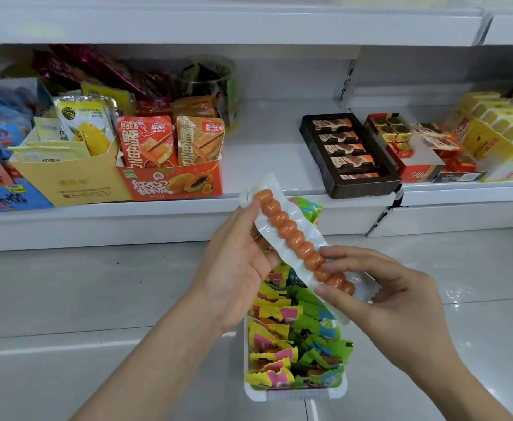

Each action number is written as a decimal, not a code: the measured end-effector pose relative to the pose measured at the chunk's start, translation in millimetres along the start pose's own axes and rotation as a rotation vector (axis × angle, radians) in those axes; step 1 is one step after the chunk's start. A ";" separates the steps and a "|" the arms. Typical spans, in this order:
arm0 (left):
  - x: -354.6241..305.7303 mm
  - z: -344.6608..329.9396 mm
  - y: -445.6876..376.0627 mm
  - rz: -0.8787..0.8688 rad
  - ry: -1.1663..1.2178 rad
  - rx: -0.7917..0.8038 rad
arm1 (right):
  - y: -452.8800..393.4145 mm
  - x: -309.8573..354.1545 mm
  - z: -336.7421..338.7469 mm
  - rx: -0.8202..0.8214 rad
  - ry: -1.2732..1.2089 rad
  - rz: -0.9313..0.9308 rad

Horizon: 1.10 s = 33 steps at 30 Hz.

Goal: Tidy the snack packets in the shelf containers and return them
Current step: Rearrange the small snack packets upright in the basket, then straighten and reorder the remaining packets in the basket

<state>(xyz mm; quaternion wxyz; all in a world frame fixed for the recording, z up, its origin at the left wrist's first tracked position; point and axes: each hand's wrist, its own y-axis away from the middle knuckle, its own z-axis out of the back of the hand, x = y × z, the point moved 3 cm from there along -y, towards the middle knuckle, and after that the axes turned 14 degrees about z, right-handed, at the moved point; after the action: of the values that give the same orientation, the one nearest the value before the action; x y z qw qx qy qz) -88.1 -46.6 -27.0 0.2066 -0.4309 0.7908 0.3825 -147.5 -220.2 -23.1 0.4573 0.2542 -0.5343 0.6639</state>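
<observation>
a person's two hands hold a long vacuum-sealed sausage stick (297, 247) slantwise above a white container (250, 390) of small yellow, pink and green snack packets (279, 338) that rests on the tiled floor (66, 299) before the lower shelf (264, 153). the left hand (237, 268) supports the upper half of the pack, thumb along its edge near the top, while the right hand (379, 293) pinches the lower end between thumb and fingertips, so both are closed on the pack rather than free.

the pack looks light; its beaded orange filling seems firm but likely to flex at each link, and the glossy film is probably slick, so the flat sealed margins at either end appear to be the surest places to grip. the small packets below look crinkly and loose, apt to slide over one another.

a bare stretch of the shelf, between the orange papaya display box (173, 183) and the dark chocolate tray (349, 153), may be where the container belongs, though that cannot be confirmed. the container's far end is hidden behind the hands, print on the small packets is unreadable, and the goods at the shelf's left and right ends are cut off by the frame.
</observation>
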 end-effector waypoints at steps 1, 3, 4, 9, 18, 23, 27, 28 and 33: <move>1.1 0.7 -0.4 -0.012 -0.031 -0.011 | -0.5 0.2 -0.7 0.004 -0.007 -0.004; 3.1 3.6 -2.1 -0.026 -0.063 -0.060 | -0.5 1.4 -2.3 0.028 -0.033 0.015; 3.5 5.9 -3.2 -0.026 -0.060 -0.083 | -0.4 2.6 -3.1 0.052 -0.057 0.039; 2.0 12.7 -10.8 0.071 0.021 -0.151 | -5.6 13.2 -3.6 0.301 0.010 0.319; -11.6 12.1 -30.5 0.125 -0.486 -0.203 | -67.7 0.0 19.0 -0.023 -0.097 0.117; -56.5 -35.1 2.1 0.217 -0.838 -0.164 | -96.7 18.3 31.8 -0.228 -0.471 -0.556; -88.7 -102.8 37.2 0.339 -0.857 -0.044 | -112.4 63.5 59.9 -0.370 -0.527 -0.816; -97.3 -122.3 46.0 0.327 -0.898 -0.005 | -116.3 78.5 70.0 -0.401 -0.531 -0.855; -135.7 -223.2 91.7 0.427 -1.101 0.095 | -137.4 179.1 143.1 -0.571 -0.459 -1.020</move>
<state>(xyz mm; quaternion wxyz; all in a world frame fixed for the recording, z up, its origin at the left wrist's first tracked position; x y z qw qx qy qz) -90.8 -119.6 240.0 0.5241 0.0096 0.6527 0.5471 -129.5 -293.4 233.4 0.6401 0.4811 -0.5865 0.1219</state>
